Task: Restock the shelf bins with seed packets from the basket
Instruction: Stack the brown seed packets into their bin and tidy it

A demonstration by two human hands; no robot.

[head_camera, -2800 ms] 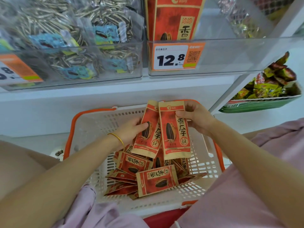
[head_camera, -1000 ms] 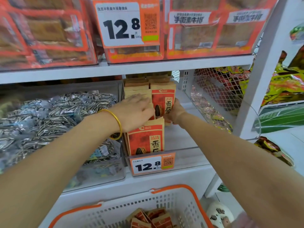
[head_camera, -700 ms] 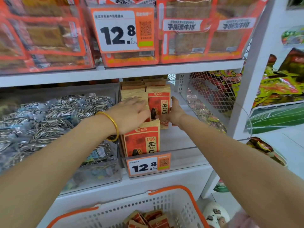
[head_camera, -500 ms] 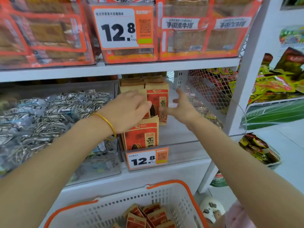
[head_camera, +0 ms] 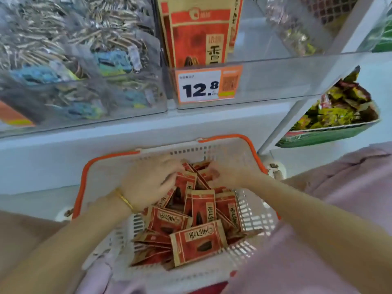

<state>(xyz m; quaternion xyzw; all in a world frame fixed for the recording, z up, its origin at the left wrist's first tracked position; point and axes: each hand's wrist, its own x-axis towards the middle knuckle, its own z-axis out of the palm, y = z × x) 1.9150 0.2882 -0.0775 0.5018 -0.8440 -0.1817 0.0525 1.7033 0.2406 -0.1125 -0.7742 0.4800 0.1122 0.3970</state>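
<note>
Red seed packets under left hand and right hand, grip half-curled.

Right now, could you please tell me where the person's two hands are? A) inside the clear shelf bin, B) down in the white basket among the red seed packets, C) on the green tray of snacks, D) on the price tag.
B: the left hand and the right hand are both down inside the white basket, on the pile of red seed packets; motion blur hides whether either has gripped one.
</note>
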